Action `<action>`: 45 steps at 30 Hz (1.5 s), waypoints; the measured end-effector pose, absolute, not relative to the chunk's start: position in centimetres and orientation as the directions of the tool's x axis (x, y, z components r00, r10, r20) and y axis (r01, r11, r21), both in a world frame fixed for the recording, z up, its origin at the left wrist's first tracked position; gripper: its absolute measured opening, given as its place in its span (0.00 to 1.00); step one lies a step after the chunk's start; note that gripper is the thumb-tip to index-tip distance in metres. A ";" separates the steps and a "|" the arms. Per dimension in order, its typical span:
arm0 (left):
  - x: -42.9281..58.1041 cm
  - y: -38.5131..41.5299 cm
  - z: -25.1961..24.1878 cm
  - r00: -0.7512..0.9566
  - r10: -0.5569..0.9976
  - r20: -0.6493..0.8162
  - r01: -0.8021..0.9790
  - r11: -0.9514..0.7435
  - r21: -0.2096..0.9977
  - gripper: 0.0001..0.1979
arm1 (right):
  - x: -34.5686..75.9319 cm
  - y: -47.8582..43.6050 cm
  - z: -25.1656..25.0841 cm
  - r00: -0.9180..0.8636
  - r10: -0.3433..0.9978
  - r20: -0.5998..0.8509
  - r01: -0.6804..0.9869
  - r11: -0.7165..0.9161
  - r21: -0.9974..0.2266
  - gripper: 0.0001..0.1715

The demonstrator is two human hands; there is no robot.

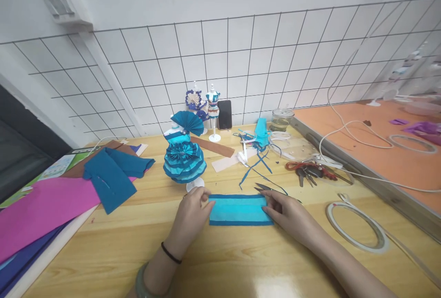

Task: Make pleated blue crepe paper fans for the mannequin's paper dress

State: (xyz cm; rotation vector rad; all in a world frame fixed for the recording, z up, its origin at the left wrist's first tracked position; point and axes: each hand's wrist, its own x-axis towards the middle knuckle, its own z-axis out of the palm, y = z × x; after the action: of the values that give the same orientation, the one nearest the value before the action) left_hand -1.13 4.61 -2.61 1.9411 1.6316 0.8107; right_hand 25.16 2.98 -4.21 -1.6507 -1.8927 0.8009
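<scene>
A rectangular strip of light turquoise crepe paper (237,209) lies in front of me, with a dark blue band along its far and near long edges. My left hand (193,213) pinches its left end between thumb and fingers. At the right end, my right hand (283,210) holds the strip the same way. Scissors (263,187) lie just behind the right hand, their handles mostly hidden by it. Close behind the left hand stands a small white dress form wearing a ruffled blue paper dress (184,157) with a pleated fan (189,123) at the shoulder.
Coloured paper sheets (44,194) are stacked at left. Two more dress forms (214,105) (193,100) and a phone (225,114) stand by the wall. Blue offcuts (262,132), keys (310,173), a glass jar (280,120) and a tape roll (356,226) lie right. An orange-topped table (372,151) adjoins.
</scene>
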 end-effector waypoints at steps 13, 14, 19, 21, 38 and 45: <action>-0.4 4.4 -2.7 0.303 0.941 0.154 0.688 -0.328 0.648 0.09 | 25.1 2.9 -4.1 -0.140 0.990 -0.026 0.706 0.082 -0.703 0.19; -0.4 4.4 -2.9 0.302 0.940 0.156 0.684 -0.328 0.651 0.10 | 25.1 2.8 -4.1 -0.142 0.989 -0.030 0.710 0.080 -0.700 0.19; -0.6 4.6 -3.4 0.301 0.940 0.158 0.662 -0.326 0.675 0.12 | 25.0 2.7 -3.8 -0.152 0.988 -0.040 0.711 0.082 -0.699 0.19; -0.6 4.7 -3.4 0.295 0.943 0.153 0.656 -0.317 0.685 0.12 | 25.0 2.7 -3.7 -0.153 0.987 -0.041 0.708 0.081 -0.701 0.18; -0.7 4.9 -3.4 0.303 0.943 0.141 0.692 -0.319 0.647 0.12 | 25.0 2.7 -3.8 -0.152 0.987 -0.049 0.731 0.079 -0.678 0.18; -0.8 4.9 -3.4 0.294 0.945 0.145 0.689 -0.315 0.653 0.13 | 25.2 2.8 -4.3 -0.130 0.992 0.000 0.728 0.095 -0.679 0.21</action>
State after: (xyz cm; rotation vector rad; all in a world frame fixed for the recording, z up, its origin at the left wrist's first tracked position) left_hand -0.79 4.89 -3.44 2.0954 1.4551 0.7188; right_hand 25.20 2.83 -4.27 -1.6807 -1.9146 0.7504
